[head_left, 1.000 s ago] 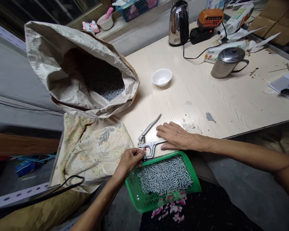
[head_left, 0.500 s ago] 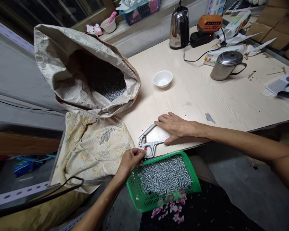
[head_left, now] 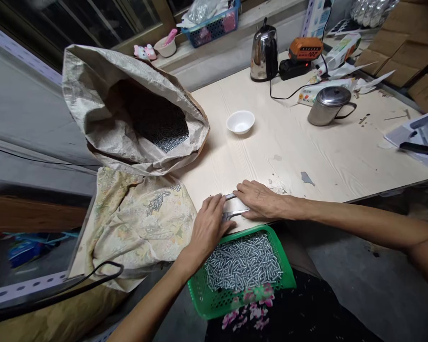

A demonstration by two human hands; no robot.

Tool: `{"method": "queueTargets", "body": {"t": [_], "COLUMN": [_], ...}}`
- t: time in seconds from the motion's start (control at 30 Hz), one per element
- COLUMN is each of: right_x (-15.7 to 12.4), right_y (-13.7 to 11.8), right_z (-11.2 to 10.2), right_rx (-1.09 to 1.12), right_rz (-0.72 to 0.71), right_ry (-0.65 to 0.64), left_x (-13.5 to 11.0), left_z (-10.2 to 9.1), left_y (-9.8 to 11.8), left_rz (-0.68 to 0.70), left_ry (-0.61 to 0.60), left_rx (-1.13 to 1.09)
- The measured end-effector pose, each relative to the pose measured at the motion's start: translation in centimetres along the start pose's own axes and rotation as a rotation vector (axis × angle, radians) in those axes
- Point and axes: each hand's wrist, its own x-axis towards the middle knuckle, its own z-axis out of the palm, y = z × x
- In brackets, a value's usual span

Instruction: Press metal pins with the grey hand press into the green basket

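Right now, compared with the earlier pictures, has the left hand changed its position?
Yes: judged against the white bowl, the left hand has moved closer, forward and to the right, and now covers part of the grey tool.

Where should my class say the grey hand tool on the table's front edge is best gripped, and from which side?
Probably by the two long handles of the grey hand tool, coming from the right. They run apart toward that side, leaving room to span both, as the right hand does at their ends; the left hand covers the other end.
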Motion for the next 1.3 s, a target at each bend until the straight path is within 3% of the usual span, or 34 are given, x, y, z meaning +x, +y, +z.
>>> {"method": "queueTargets", "body": {"t": [0.1,0.23,0.53,0.77,0.93,1.07,1.13,1.2,1.3], "right_x": [-0.4,-1.0,1.0,1.7,3.7,5.4,5.7,5.6,5.5], "right_y": [0.0,0.0,1.8,4.6,5.1,5.2,5.3,5.4,5.5], "right_z": [0.2,0.2,1.1,0.2,1.0,1.4,1.6,1.8,2.3], "right_rx": [-0.004,-0.041,0.055,0.047,-0.031,-0.116,-0.168,-0.209,-0.237], "right_rz": [0.024,0.057,0.030,-0.029,0.060,0.054,0.043,0.028,0.023], "right_ry": [0.033,0.062,0.070,0.038,0.144,0.188,0.205,0.222,0.241], "left_x": [2.4,3.5,3.4,0.2,-0.7,-0.5,-0.8,-1.3,-1.9], "left_z": [0.9,1.3,2.4,5.3,6.4,5.6,4.4,2.7,0.2], "left_y": [-0.3,-0.6,0.2,1.2,2.1,2.0,1.5,0.9,-0.4], "left_rz": [0.143,0.108,-0.018,0.018,0.031,0.059,-0.010,-0.188,-0.480], "left_ry": [-0.138,-0.221,-0.090,0.249,0.276,0.286,0.320,0.313,0.108], "left_rx": [0.029,0.063,0.073,-0.001,-0.044,-0.048,-0.023,0.049,0.147]}}
